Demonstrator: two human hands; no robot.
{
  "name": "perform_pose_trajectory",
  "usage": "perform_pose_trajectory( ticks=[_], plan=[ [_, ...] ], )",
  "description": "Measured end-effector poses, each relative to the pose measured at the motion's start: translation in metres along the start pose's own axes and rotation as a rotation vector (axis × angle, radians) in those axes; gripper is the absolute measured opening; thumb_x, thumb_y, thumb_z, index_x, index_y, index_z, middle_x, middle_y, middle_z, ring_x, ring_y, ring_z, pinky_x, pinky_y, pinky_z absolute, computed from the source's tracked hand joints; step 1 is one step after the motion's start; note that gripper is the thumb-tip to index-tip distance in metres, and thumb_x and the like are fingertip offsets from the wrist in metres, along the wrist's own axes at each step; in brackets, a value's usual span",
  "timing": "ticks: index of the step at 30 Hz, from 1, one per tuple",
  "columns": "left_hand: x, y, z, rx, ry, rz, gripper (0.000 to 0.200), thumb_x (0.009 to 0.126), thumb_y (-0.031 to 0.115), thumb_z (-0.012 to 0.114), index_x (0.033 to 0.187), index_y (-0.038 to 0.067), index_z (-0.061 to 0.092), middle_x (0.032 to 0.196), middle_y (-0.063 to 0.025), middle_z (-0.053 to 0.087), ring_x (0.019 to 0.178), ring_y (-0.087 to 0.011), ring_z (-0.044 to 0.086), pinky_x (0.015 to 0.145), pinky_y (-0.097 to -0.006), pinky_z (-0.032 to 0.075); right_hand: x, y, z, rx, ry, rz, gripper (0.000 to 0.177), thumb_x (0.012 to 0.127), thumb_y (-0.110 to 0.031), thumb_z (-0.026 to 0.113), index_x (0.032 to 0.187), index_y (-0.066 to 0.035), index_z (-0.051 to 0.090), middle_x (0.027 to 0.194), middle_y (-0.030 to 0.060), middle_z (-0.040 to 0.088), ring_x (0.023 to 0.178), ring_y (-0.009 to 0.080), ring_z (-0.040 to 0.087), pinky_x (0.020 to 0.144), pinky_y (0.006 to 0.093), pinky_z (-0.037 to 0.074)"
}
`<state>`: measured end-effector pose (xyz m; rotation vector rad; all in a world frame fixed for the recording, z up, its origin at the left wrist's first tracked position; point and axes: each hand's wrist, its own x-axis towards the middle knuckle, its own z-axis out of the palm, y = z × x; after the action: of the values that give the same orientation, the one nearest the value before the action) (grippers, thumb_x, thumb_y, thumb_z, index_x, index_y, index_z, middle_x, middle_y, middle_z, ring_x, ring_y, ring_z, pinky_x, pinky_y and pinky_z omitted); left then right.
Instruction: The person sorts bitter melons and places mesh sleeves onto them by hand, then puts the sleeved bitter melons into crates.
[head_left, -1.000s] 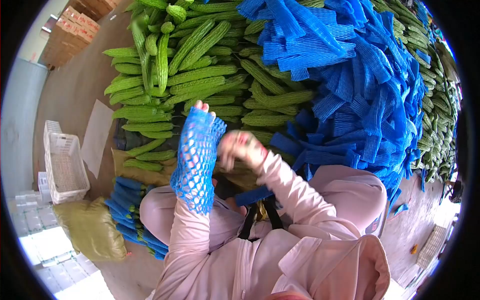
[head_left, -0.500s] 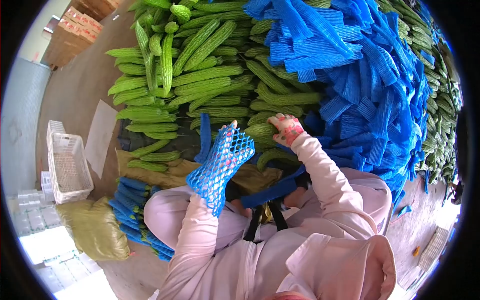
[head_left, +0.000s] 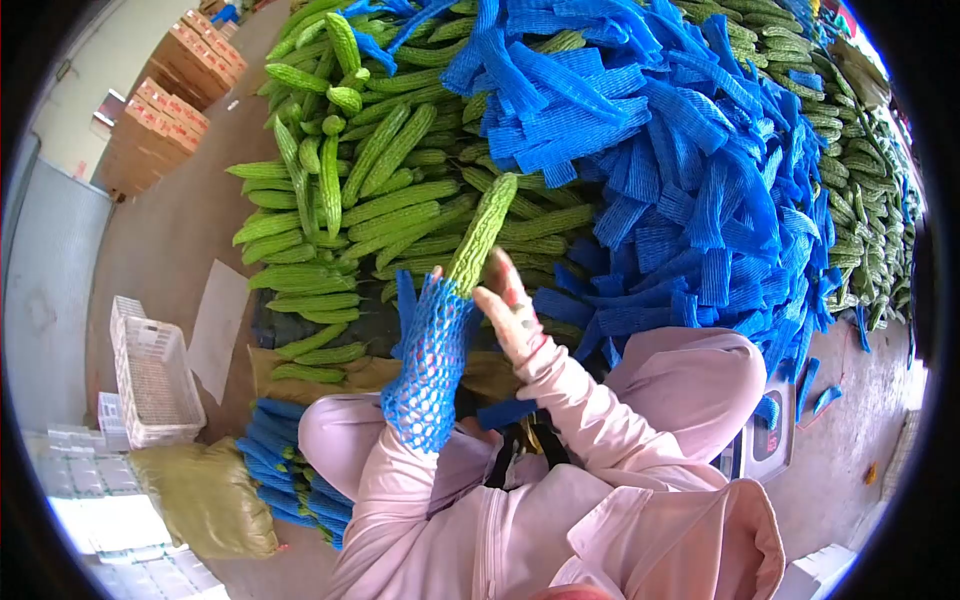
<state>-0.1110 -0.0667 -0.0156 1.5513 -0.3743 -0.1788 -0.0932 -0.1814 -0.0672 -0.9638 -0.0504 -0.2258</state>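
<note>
Left hand: the hand (head_left: pixel 443 298), largely hidden by a wide-meshed blue net sleeve (head_left: pixel 424 385) that also covers the wrist and part of the forearm, is closed about the lower end of the held gourd; one fingertip shows at the net's upper edge.
Right hand: the hand (head_left: pixel 514 318) is open, thumb and fingers parted, just beside the gourd's lower part; contact cannot be determined.
Held gourd: a long, green, ridged bitter gourd (head_left: pixel 485 235) stands tilted, its upper end leaning right, above the near edge of the gourd pile.
Gourd pile: loose green bitter gourds (head_left: pixel 395 215) lie in rows ahead of the person.
Net heap: flattened, ribbed blue net pieces (head_left: pixel 700 190) overlie the pile's right part; a narrow blue net strip (head_left: pixel 404 308) is near the left hand.
Left of the person: blue-netted gourds (head_left: pixel 290 470) lie beside the left knee, near a plump olive sack (head_left: pixel 205 495); a rectangular white plastic basket (head_left: pixel 157 385) rests on the floor beyond.
Right of the person: a metal-topped scale (head_left: pixel 768 448) stands beside the right knee, a blue net piece on it.
Far left: stacked brown cardboard boxes (head_left: pixel 155 140).
</note>
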Motion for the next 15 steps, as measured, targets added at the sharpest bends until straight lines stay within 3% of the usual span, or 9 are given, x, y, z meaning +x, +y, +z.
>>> perform_pose_trajectory(
  ticks=[1,3,5,8,9,11,13,15],
  plan=[
    [0.001,0.003,0.004,-0.047,0.020,-0.028,0.046,0.086,0.021,0.061,0.126,0.010,0.041,0.102,-0.0074,0.056,0.098,-0.0194,0.056,0.091,-0.0352,0.044,-0.013,-0.015,0.018,0.125,0.047,0.133,0.064,0.087,-0.010,0.060,0.140,0.001,0.025,0.136,0.0136,0.042,0.124,0.0206,0.042,0.104,0.0333,0.032],
    [-0.023,0.011,-0.002,-0.143,0.070,-0.084,0.047,0.086,0.020,0.060,0.127,0.009,0.040,0.104,-0.0079,0.055,0.099,-0.0193,0.056,0.091,-0.0346,0.044,-0.029,-0.013,0.026,0.079,0.002,0.243,0.057,0.086,-0.011,0.064,0.134,0.001,0.034,0.119,0.0089,0.053,0.108,0.0141,0.051,0.094,0.0284,0.040],
    [-0.023,0.010,0.005,-0.252,0.116,-0.137,0.048,0.087,0.019,0.060,0.129,0.009,0.039,0.107,-0.0083,0.055,0.099,-0.0191,0.056,0.090,-0.0341,0.044,-0.027,-0.007,0.014,0.007,-0.014,0.263,0.022,0.086,-0.014,0.066,0.102,-0.001,0.056,0.086,-0.0015,0.059,0.076,0.0054,0.052,0.071,0.0217,0.044],
    [-0.020,0.016,0.007,-0.430,0.196,-0.214,0.049,0.088,0.017,0.058,0.131,0.008,0.038,0.111,-0.0090,0.054,0.101,-0.0189,0.055,0.089,-0.0333,0.044,-0.012,-0.030,0.019,-0.074,-0.070,0.309,0.012,0.085,-0.013,0.066,0.085,-0.002,0.060,0.072,-0.0041,0.057,0.065,0.0045,0.047,0.062,0.0216,0.042],
    [-0.049,0.015,0.005,-0.491,0.218,-0.237,0.049,0.088,0.017,0.058,0.132,0.007,0.037,0.112,-0.0093,0.054,0.101,-0.0188,0.055,0.089,-0.0330,0.044,-0.002,-0.021,0.011,-0.421,-0.117,0.218,0.011,0.083,-0.011,0.066,0.083,-0.001,0.061,0.068,-0.0004,0.057,0.064,0.0052,0.048,0.060,0.0224,0.042],
    [-0.075,0.014,0.007,-0.615,0.264,-0.294,0.050,0.088,0.016,0.057,0.133,0.007,0.037,0.114,-0.0097,0.053,0.102,-0.0187,0.054,0.088,-0.0324,0.044,0.016,-0.024,0.009,-0.593,-0.128,0.043,0.012,0.081,-0.011,0.067,0.081,0.000,0.061,0.066,0.0044,0.058,0.063,0.0072,0.049,0.059,0.0240,0.043],
    [-0.077,0.016,0.006,-0.742,0.308,-0.352,0.051,0.089,0.015,0.056,0.134,0.006,0.036,0.117,-0.0102,0.053,0.103,-0.0186,0.054,0.088,-0.0319,0.044,0.034,-0.014,-0.003,-0.654,-0.073,0.079,0.012,0.080,-0.013,0.066,0.082,-0.001,0.063,0.067,0.0067,0.060,0.062,0.0098,0.052,0.061,0.0251,0.045],
    [-0.095,0.020,0.000,-0.866,0.354,-0.402,0.052,0.089,0.014,0.056,0.136,0.006,0.035,0.119,-0.0107,0.052,0.104,-0.0184,0.053,0.087,-0.0313,0.044,0.051,0.003,-0.022,-0.764,0.020,-0.028,0.015,0.080,-0.018,0.066,0.084,-0.003,0.064,0.070,0.0094,0.063,0.063,0.0140,0.058,0.063,0.0275,0.046]
  ],
)
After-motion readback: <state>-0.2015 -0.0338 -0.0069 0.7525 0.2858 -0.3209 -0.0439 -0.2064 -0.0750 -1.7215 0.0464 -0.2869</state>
